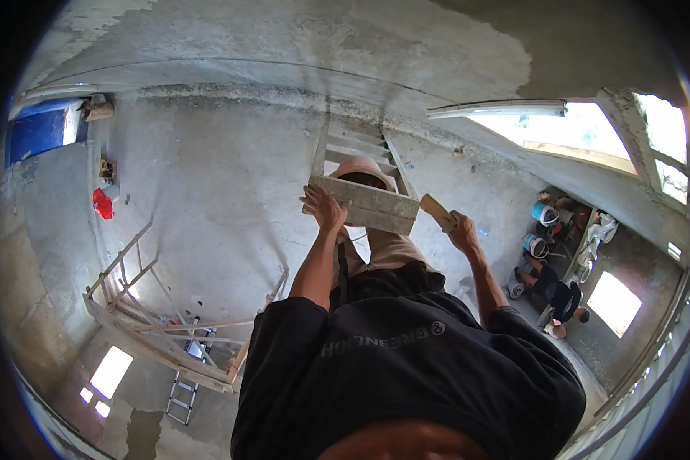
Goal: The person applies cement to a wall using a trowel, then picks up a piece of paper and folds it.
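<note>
A grey wooden stepladder (376,207) is right below me, its broad top board in front of my legs. My left hand (326,207) is at the board's left corner, fingers bent over the edge. Inside the ladder frame, behind the board, sits a pale pinkish bucket (358,165) with a dark inside. My right hand (461,231) is off to the right of the ladder, closed around the handle end of a flat tan trowel (437,212). The trowel's blade points up and left, apart from the board and the wall.
A plastered wall (284,38) rises ahead, with a darker damp patch at upper right. Wooden scaffolding (169,330) and a metal ladder (182,399) stand at lower left. At right, a person (556,291) is near several buckets (544,213). A red object (103,203) lies at far left.
</note>
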The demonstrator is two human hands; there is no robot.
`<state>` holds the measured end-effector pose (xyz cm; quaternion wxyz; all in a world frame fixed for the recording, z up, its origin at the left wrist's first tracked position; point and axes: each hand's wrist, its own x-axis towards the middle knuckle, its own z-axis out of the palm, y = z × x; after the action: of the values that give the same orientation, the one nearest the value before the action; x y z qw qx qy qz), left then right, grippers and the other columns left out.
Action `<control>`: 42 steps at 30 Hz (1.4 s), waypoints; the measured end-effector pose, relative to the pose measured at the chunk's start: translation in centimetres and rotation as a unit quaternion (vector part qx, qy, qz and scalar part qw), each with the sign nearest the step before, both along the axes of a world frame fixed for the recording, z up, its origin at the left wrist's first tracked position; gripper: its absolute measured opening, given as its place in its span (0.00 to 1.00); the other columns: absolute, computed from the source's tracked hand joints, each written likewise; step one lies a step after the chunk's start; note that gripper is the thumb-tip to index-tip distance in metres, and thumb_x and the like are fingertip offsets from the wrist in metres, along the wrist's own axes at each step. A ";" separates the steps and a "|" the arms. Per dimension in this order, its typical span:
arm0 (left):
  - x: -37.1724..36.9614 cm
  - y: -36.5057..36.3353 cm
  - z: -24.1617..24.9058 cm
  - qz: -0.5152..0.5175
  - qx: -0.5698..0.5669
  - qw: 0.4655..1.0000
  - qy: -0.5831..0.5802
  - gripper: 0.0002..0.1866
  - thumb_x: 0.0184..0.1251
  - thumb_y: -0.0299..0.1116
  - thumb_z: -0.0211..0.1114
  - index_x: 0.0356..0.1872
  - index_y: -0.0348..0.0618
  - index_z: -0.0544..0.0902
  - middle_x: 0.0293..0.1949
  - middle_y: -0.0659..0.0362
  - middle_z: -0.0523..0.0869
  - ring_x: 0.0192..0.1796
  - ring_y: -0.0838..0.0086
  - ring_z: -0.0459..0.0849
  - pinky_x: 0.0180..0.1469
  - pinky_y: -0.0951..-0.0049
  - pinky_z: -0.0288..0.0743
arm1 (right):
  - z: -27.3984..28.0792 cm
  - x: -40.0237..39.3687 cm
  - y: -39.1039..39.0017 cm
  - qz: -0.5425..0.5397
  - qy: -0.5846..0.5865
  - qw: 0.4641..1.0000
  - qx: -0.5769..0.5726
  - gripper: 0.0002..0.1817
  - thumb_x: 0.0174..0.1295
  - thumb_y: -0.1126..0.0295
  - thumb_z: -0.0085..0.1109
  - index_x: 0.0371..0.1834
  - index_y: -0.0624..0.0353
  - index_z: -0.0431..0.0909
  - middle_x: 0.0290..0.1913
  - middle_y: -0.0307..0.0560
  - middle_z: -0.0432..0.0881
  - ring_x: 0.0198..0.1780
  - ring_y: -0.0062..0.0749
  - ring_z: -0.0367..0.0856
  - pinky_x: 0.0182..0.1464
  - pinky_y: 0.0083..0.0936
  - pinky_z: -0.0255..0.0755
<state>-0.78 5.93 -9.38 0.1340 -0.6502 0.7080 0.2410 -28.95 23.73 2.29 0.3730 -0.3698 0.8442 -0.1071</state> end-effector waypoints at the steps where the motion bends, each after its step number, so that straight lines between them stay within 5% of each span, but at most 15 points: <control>1: 0.1 0.1 -0.2 0.006 -0.002 1.000 0.005 0.60 0.44 0.56 0.72 0.69 0.29 0.46 0.68 0.30 0.43 0.66 0.27 0.49 0.59 0.30 0.53 | 0.2 0.4 -0.3 -0.014 -0.012 1.000 -0.011 0.11 0.53 0.66 0.62 0.30 0.63 0.78 0.26 0.60 0.80 0.31 0.52 0.81 0.32 0.38 0.71; 12: -0.4 -0.1 0.7 0.017 0.017 1.000 -0.010 0.63 0.43 0.54 0.74 0.68 0.28 0.41 0.67 0.30 0.43 0.66 0.27 0.48 0.59 0.31 0.54 | -1.8 2.8 -4.0 -0.053 0.016 0.997 -0.055 0.12 0.57 0.65 0.58 0.28 0.64 0.75 0.23 0.57 0.79 0.26 0.47 0.80 0.30 0.36 0.71; 15: -0.4 -0.1 1.3 0.017 0.028 0.999 -0.011 0.63 0.43 0.53 0.74 0.68 0.27 0.41 0.67 0.30 0.42 0.66 0.26 0.46 0.59 0.31 0.53 | -9.6 3.2 -6.0 -0.096 -0.140 0.964 -0.203 0.14 0.57 0.62 0.59 0.38 0.62 0.81 0.34 0.53 0.81 0.36 0.41 0.80 0.41 0.30 0.73; 17: -0.4 -0.1 1.7 0.013 0.036 0.999 -0.019 0.63 0.43 0.52 0.74 0.68 0.27 0.40 0.67 0.30 0.41 0.66 0.26 0.45 0.59 0.31 0.53 | -14.0 3.2 -7.9 0.078 -0.043 0.960 -0.267 0.15 0.56 0.61 0.61 0.42 0.59 0.82 0.39 0.53 0.81 0.41 0.44 0.80 0.49 0.31 0.72; 21: -0.1 0.2 2.5 0.011 0.032 0.999 0.003 0.63 0.43 0.50 0.75 0.68 0.26 0.40 0.67 0.29 0.39 0.67 0.26 0.41 0.59 0.29 0.51 | -20.4 3.5 -11.1 0.199 -0.062 0.949 -0.237 0.15 0.53 0.62 0.65 0.41 0.58 0.83 0.43 0.55 0.81 0.46 0.48 0.80 0.53 0.35 0.71; 23: 0.1 0.7 2.5 0.014 0.035 0.999 0.006 0.63 0.43 0.50 0.75 0.68 0.26 0.39 0.67 0.29 0.39 0.67 0.26 0.41 0.60 0.29 0.50 | -19.8 3.4 -12.8 0.180 -0.231 0.955 0.054 0.15 0.53 0.61 0.65 0.38 0.60 0.82 0.47 0.59 0.80 0.51 0.53 0.78 0.56 0.38 0.70; 24: 0.2 0.7 2.4 0.010 0.025 1.000 0.012 0.63 0.42 0.49 0.76 0.68 0.26 0.39 0.67 0.28 0.39 0.67 0.26 0.41 0.60 0.28 0.50 | -21.6 3.5 -12.3 0.178 -0.235 0.954 0.058 0.15 0.53 0.61 0.65 0.38 0.60 0.82 0.47 0.59 0.80 0.51 0.53 0.78 0.56 0.38 0.70; 26: 0.2 0.8 2.8 0.002 0.019 1.000 0.016 0.63 0.42 0.48 0.76 0.68 0.25 0.39 0.67 0.28 0.38 0.66 0.26 0.41 0.59 0.28 0.49 | -26.0 3.9 -9.9 0.285 -0.145 0.924 -0.211 0.13 0.52 0.65 0.62 0.35 0.64 0.83 0.40 0.64 0.80 0.47 0.55 0.79 0.52 0.36 0.73; 29: 0.0 0.6 3.4 0.008 0.018 0.999 0.027 0.64 0.41 0.47 0.77 0.67 0.25 0.39 0.67 0.28 0.39 0.66 0.26 0.40 0.59 0.27 0.48 | -26.7 5.0 -10.1 0.241 -0.158 0.915 -0.282 0.11 0.52 0.71 0.59 0.37 0.66 0.81 0.44 0.63 0.80 0.49 0.56 0.78 0.52 0.37 0.73; 34: -0.1 0.4 4.0 0.018 0.074 0.997 0.007 0.64 0.44 0.46 0.75 0.67 0.27 0.33 0.68 0.29 0.34 0.68 0.28 0.37 0.63 0.29 0.41 | -26.7 2.5 -11.0 0.204 -0.136 0.952 -0.182 0.16 0.47 0.77 0.61 0.43 0.64 0.78 0.48 0.61 0.77 0.50 0.55 0.77 0.50 0.38 0.74; 42: 0.2 0.5 4.4 0.005 0.069 0.997 0.021 0.64 0.45 0.45 0.75 0.67 0.26 0.33 0.66 0.26 0.35 0.67 0.25 0.36 0.64 0.30 0.38 | -27.3 -0.4 -14.8 0.183 -0.142 0.943 -0.240 0.13 0.49 0.77 0.61 0.40 0.60 0.79 0.31 0.56 0.77 0.34 0.54 0.78 0.36 0.39 0.72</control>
<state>-0.62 6.43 -4.93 0.1626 -0.6378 0.6889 0.3035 -29.36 8.89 -25.05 0.4027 -0.5776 0.6493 -0.2874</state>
